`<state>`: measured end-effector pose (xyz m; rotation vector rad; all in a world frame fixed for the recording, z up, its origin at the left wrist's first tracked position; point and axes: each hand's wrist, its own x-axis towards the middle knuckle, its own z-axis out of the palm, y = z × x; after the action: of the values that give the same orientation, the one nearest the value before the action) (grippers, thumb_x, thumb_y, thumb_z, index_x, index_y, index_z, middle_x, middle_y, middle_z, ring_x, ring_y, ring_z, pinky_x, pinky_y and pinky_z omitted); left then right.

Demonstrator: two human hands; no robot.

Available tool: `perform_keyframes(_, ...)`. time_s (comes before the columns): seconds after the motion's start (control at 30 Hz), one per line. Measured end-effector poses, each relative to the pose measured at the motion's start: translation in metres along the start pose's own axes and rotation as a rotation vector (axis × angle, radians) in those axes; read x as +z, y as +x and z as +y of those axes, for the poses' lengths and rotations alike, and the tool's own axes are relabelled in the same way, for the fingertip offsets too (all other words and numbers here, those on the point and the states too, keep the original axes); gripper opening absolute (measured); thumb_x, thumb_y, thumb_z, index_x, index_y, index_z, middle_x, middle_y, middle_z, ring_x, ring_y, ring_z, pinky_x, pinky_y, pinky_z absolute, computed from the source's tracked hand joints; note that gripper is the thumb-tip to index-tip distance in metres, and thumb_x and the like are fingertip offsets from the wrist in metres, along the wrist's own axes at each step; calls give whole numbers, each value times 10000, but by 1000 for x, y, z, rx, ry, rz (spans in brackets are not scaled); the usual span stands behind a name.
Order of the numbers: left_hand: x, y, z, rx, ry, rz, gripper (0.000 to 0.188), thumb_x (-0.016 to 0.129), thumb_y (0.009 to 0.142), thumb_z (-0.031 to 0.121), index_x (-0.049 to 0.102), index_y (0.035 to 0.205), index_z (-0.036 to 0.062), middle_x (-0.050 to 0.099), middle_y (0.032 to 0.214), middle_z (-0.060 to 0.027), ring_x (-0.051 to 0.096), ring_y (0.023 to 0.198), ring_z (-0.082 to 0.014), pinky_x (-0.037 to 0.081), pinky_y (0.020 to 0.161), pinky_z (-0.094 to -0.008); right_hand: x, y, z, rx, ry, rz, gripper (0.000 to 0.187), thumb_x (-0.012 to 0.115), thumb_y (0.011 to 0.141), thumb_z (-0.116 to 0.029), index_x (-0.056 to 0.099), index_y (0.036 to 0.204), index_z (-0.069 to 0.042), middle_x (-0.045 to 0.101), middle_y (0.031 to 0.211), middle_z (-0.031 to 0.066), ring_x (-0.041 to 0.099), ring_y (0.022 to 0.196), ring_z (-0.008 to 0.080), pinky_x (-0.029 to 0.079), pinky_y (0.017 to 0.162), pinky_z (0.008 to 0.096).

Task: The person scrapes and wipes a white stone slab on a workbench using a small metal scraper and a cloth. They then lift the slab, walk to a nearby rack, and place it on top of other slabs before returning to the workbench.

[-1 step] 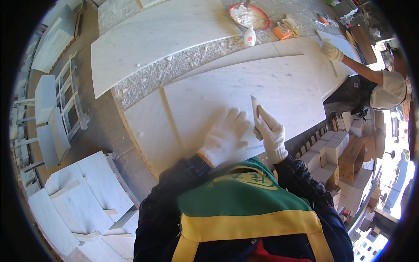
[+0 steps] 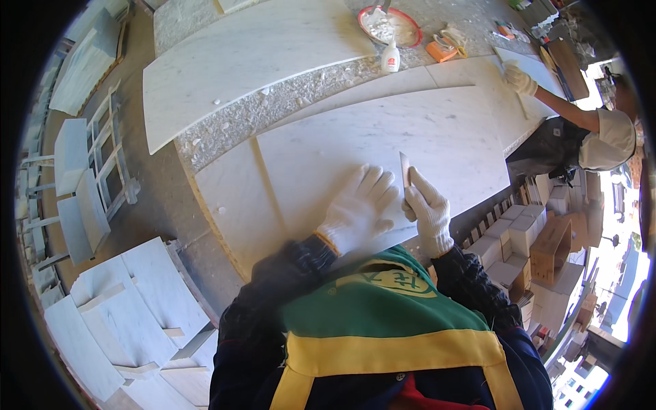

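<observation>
A white-gloved hand, my left hand (image 2: pixel 355 212), is over the near part of a pale grey-veined marble slab (image 2: pixel 444 140). Its fingers are spread with nothing between them; I cannot tell whether the palm touches the stone. To its right, my right hand (image 2: pixel 430 213), gloved too, pinches a thin flat blade (image 2: pixel 404 167) that points away from me, tip up. The handle end of the blade is hidden by the fingers. Both hands are close together near the slab's front edge.
Beyond lies another marble slab (image 2: pixel 266 58). A red-rimmed bowl of white paste (image 2: pixel 391 29), a white bottle (image 2: pixel 391 57) and an orange box (image 2: pixel 441 50) stand farther back. A co-worker's gloved hand (image 2: pixel 519 79) reaches in at right. Stacked slabs (image 2: pixel 130 307) stand lower left, cartons (image 2: pixel 506 239) at right.
Both of my hands have shifted slightly to the right, the blade along with the right one. The left hand's fingers remain spread. The slab has stayed in place.
</observation>
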<state>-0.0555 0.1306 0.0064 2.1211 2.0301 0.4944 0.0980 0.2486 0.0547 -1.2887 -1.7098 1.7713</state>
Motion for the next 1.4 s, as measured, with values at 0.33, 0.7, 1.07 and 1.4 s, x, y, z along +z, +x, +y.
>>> perform_keyframes(0.33,-131,-148,-164,-1227,782,149,749,428,1054,664,483,1595,148,346,1719,-147,268,1570,-411,110,1287,-595,-24,-58,26,-102,-154,10,494,615,1039,-49,556,1526,5,642,829,24,559,701,73,494,642,228)
perform_keyframes(0.7,-80,-174,-90,-861,447,360,486,656,1008,448,677,1392,150,527,1579,-155,394,1498,-442,204,1271,-615,14,-47,1,-513,-779,-334,437,722,948,-109,675,1373,-20,746,1002,216,733,877,361,597,797,411)
perform_keyframes(1.07,-32,-116,-17,-725,263,319,614,654,990,406,555,1465,31,523,1543,-174,415,1472,-440,211,1270,-634,71,93,-14,-639,-1061,-164,368,591,1041,-300,657,1385,-183,761,988,163,730,889,371,579,746,474)
perform_keyframes(1.4,-31,-114,-18,-708,242,379,596,673,979,383,574,1451,34,534,1531,-173,407,1481,-424,200,1285,-614,74,74,23,-838,-662,-413,407,644,1003,-258,653,1396,-151,757,1120,147,739,975,330,596,800,414)
